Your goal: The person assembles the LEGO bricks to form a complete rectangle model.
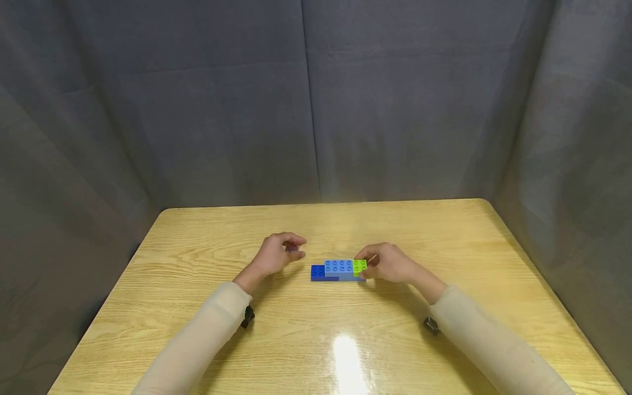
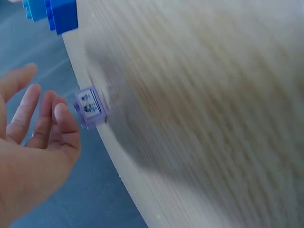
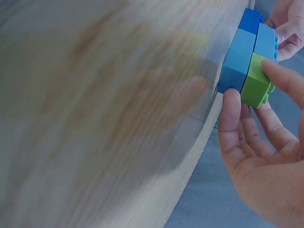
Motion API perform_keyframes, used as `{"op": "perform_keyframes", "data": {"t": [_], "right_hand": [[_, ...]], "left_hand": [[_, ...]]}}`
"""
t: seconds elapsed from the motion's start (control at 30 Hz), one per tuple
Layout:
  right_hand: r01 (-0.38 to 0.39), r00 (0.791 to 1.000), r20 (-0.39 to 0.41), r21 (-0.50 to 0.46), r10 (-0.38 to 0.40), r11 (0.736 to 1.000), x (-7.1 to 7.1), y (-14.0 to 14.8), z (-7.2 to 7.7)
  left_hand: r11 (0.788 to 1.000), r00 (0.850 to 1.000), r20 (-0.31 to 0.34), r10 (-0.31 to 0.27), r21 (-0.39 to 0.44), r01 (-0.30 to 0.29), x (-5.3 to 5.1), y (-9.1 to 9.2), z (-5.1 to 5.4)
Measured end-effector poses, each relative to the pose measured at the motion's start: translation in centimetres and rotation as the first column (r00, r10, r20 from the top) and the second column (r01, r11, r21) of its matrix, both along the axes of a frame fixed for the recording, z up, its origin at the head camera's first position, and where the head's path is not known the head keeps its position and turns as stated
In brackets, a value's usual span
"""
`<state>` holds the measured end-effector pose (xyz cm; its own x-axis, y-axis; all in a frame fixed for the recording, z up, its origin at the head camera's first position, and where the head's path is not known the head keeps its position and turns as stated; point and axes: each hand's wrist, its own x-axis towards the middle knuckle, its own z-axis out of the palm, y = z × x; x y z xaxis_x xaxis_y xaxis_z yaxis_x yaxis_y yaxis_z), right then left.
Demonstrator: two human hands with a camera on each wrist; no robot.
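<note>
Near the middle of the table, bricks with studs are joined: a dark blue brick [image 1: 317, 271] and a light blue brick [image 3: 237, 57] form the lower row. On top sit another light blue brick [image 1: 338, 267] and a small lime green brick [image 1: 360, 265] at the right end. My right hand [image 1: 387, 263] pinches the green brick between thumb and finger, the thumb low by the light blue brick's end. To the left, my left hand [image 1: 276, 254] hovers with spread fingers around a small purple brick [image 2: 91, 107] with a printed label, standing on the table.
The wooden table [image 1: 276, 351] has rounded far corners. Grey curtains [image 1: 222, 109] hang behind it and at both sides. Small black devices [image 1: 432, 326] are worn at the wrists.
</note>
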<state>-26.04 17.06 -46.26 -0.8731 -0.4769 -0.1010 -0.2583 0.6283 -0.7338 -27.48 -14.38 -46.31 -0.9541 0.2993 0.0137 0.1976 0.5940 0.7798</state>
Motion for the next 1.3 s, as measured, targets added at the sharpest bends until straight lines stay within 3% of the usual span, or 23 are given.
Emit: {"op": "perform_keyframes", "data": {"t": [0.27, 0.47, 0.9, 1.3], "right_hand": [[0.003, 1.000, 0.008, 0.005, -0.003, 1.000, 0.0, -0.1, 0.1], [-0.004, 1.000, 0.006, -0.007, 0.004, 1.000, 0.0, 0.0, 0.2], [0.000, 1.000, 0.018, -0.007, 0.000, 1.000, -0.1, 0.1, 0.1], [0.004, 1.000, 0.019, 0.008, -0.004, 1.000, 0.1, 0.0, 0.3]], "left_hand": [[0.995, 0.995, 0.030, 0.094, 0.035, -0.095, -0.8, -0.9, 0.1], [0.991, 0.991, 0.021, 0.131, 0.009, -0.131, -1.3, -1.4, -0.3], [0.993, 0.993, 0.061, 0.104, -0.061, -0.100, -1.5, -1.6, -1.4], [0.991, 0.993, 0.066, 0.102, -0.092, -0.095, -1.6, -1.6, -1.6]]}}
